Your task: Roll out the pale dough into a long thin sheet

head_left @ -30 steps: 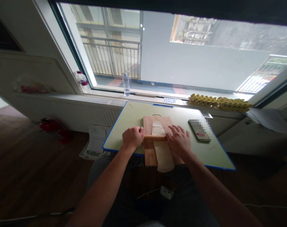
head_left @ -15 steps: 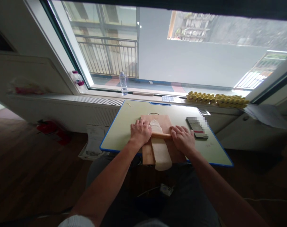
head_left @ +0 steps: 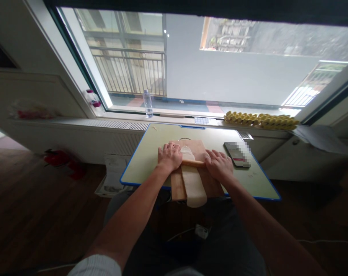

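A wooden rolling pin (head_left: 193,163) lies crosswise over a long flat strip of pale dough (head_left: 193,186). My left hand (head_left: 169,156) is closed over the pin's left end, and my right hand (head_left: 219,164) covers its right end with fingers bent over it. Under the dough is a wooden cutting board (head_left: 178,187) with a metal handle at its far side. The near end of the strip hangs over the board's front edge; the far end narrows beyond the pin. Both ends of the pin are hidden by my hands.
The board rests on a small pale-green table (head_left: 139,161) with a blue rim. A phone (head_left: 237,155), partly pixelated, lies to the right. A water bottle (head_left: 147,104) and yellow egg cartons (head_left: 260,120) stand along the windowsill. A fire extinguisher (head_left: 63,163) is on the floor at left.
The whole view has shifted slightly. My hands stay on the rolling pin, which sits at nearly the same place across the dough.
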Motion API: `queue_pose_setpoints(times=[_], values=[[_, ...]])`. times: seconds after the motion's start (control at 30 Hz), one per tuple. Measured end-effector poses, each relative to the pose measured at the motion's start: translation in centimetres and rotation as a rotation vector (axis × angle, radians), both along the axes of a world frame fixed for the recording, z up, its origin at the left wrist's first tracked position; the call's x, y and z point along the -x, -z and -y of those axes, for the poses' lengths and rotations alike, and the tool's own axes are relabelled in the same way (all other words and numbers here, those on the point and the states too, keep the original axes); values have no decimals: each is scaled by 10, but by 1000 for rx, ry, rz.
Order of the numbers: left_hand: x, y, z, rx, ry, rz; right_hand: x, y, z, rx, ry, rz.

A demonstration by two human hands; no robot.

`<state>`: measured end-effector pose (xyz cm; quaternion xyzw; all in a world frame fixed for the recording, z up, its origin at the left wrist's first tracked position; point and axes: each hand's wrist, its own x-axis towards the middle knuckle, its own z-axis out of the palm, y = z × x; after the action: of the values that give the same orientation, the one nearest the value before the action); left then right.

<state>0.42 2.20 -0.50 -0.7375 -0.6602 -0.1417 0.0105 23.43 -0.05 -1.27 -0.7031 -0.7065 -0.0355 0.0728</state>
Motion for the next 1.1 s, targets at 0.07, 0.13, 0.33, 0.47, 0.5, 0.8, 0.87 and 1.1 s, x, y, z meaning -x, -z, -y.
queue_pose_setpoints(times=[0.07, 0.13, 0.33, 0.47, 0.5, 0.8, 0.87, 1.1], values=[[0, -2, -3, 26, 2, 0, -1, 0, -4, 13, 0, -18], [0, -4, -7, 55, 4, 0, -2, 1, -9, 29, 1, -33], [0, -4, -22, 106, 9, 14, -4, -3, -20, 77, -17, -18], [1, -1, -34, 119, 10, 25, -4, -7, -27, 82, 9, -31], [1, -1, -36, 121, 12, 28, -4, -8, -29, 81, 17, -42], [-3, -6, -61, 160, 10, 23, -11, -6, -56, 139, 10, -92], [-4, -7, -66, 158, 13, 28, -12, -4, -60, 146, 21, -105], [-7, -5, -76, 114, 5, 26, -11, -5, -66, 163, 67, -148]])
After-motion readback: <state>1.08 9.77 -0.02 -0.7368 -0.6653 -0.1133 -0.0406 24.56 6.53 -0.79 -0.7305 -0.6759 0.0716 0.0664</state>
